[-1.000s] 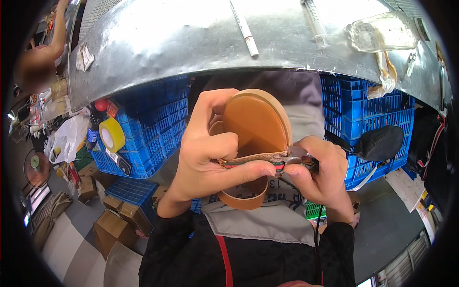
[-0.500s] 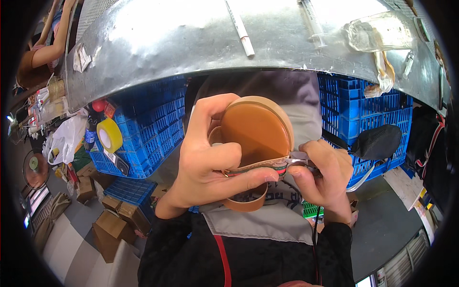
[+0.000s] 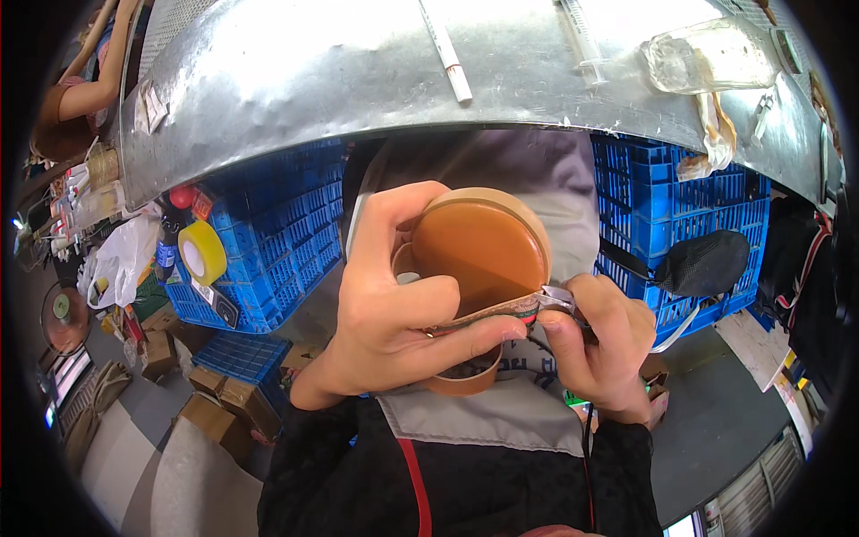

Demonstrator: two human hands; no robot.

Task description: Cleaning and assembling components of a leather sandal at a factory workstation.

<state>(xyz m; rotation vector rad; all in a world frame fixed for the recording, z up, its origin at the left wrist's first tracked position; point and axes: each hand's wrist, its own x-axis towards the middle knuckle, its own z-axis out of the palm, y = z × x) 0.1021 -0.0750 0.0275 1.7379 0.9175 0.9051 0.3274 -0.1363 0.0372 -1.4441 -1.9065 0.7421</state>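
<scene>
Held above my lap is a small round brown bag point(image 3: 479, 255), its smooth orange-brown inside facing up. My left hand point(image 3: 380, 300) is closed around its left side, fingers behind and thumb along the near edge. A patterned band with a red and green stripe point(image 3: 510, 313) runs along that edge. My right hand point(image 3: 608, 345) pinches a small shiny metal piece point(image 3: 557, 299) against the right end of the band; its exact kind is unclear. Below my left thumb hangs a brown strap or rim point(image 3: 465, 380), partly hidden by the hand.
Ahead is a metal table point(image 3: 340, 80) with a white marker point(image 3: 445, 49), a syringe point(image 3: 582, 40) and a clear glass jar point(image 3: 707, 58). Blue crates point(image 3: 286, 210) stand on both sides, one bearing yellow tape point(image 3: 203, 252). Cardboard boxes point(image 3: 215, 421) lie lower left. Another person's arm point(image 3: 94, 94) shows far left.
The metal piece in my right hand has turned slightly and shows more of its shiny face. My right hand has shifted a little down and left; my left hand keeps its hold.
</scene>
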